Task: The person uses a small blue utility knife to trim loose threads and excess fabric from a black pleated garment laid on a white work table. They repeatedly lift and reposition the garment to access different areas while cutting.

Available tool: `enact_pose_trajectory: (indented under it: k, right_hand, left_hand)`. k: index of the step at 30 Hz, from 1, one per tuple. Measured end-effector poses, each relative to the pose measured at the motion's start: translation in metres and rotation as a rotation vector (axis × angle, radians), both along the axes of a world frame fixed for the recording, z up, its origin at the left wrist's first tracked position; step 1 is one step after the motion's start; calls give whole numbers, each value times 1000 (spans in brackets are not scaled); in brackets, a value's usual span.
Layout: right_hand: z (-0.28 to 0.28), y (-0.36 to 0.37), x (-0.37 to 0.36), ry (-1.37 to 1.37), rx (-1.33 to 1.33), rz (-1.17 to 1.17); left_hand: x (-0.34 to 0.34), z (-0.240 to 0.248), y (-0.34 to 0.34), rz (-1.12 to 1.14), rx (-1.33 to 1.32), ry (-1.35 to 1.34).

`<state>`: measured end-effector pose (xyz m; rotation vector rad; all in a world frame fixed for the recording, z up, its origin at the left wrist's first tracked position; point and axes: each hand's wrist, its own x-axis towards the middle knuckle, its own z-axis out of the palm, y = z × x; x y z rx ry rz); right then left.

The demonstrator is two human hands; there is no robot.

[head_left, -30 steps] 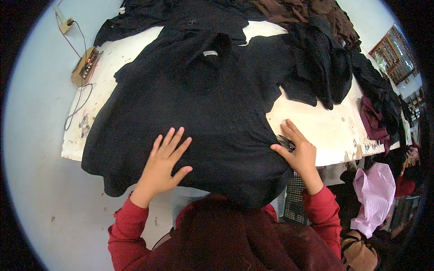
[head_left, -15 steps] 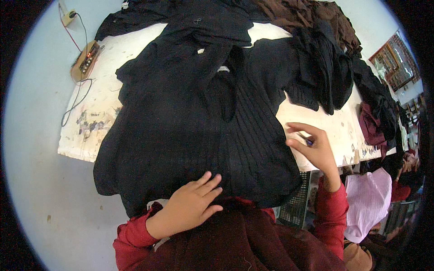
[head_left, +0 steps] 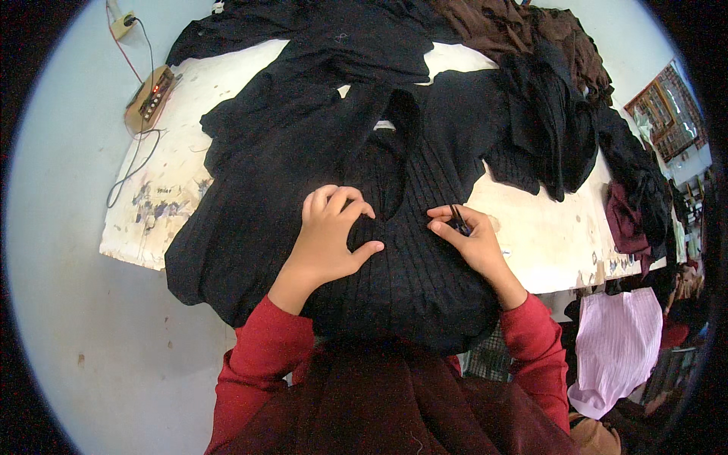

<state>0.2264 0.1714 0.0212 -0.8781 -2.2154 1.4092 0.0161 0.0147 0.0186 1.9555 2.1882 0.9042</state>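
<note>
A black garment with a pleated front (head_left: 250, 235) lies spread over the table, its near edge hanging toward me. Its neck opening (head_left: 398, 178) faces away, with a small pale label inside. My left hand (head_left: 330, 235) rests over the middle of the front, fingers curved and apart, thumb out, holding nothing. To its right, my right hand (head_left: 470, 239) is at the pleats with thumb and forefinger close together. Tucked in that hand is a small dark tool with a bit of blue (head_left: 459, 220), which looks like thread snips; the fingers hide part of it.
More black garments (head_left: 364, 38) and a brown one (head_left: 561, 45) cover the far side of the pale, stained table (head_left: 553, 243). A power strip (head_left: 149, 98) with a cable sits at the left edge by the wall. Pink cloth (head_left: 618, 349) hangs at the right.
My left hand has moved up from the garment's near edge to its middle. My right hand has come left from beside the garment onto the pleats, still holding the small tool.
</note>
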Motion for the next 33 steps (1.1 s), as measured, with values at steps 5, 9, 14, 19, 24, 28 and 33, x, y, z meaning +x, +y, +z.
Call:
enact_pose_trajectory:
  k: [5,9,14,19,24,28,33]
  right_hand:
    - [14,-1,-22,134,371,238]
    - [19,-16,-44,-60,593,357]
    - [2,-21,-30,192,856,179]
    - [-1,-28,-19,368,936,53]
    - [3,-37,-10,308,599,56]
    - [23,-39,-4,208,-89,74]
    - [55,-47,-19,130,200,125]
  left_hand:
    - [0,-4,0,-7,37,-71]
    - [1,-2,0,10,77,50]
    - [14,-2,-7,94,403,365]
    - [24,-14,-17,123,651,474]
    - [24,-21,-23,67,759,526]
    - [24,-23,-26,39,769,523]
    - [24,-21,-27,4,761,554]
